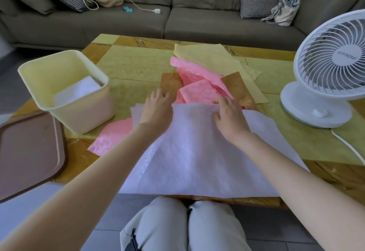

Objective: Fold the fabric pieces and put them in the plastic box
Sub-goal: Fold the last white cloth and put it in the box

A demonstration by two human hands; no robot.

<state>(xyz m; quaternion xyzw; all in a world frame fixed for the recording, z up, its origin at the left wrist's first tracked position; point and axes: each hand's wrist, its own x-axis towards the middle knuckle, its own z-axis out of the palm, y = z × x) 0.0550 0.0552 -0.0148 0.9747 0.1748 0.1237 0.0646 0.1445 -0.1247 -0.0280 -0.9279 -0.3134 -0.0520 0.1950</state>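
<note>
My left hand (pixel 158 105) and right hand (pixel 230 117) press down on the far edge of the white fabric (pixel 189 152), which lies doubled at six o'clock on the surface (pixel 134 65). The left fingers lie flat and close together, the right fingers slightly spread. Neither hand pinches anything that I can see. It looks like a first fold being smoothed. Next comes a further fold to make it small enough for the plastic box (pixel 65 92) at nine o'clock, where one folded white piece (pixel 79 90) already sits. Pink fabric (pixel 197 84) and yellow fabric (pixel 213 61) wait at twelve o'clock.
</note>
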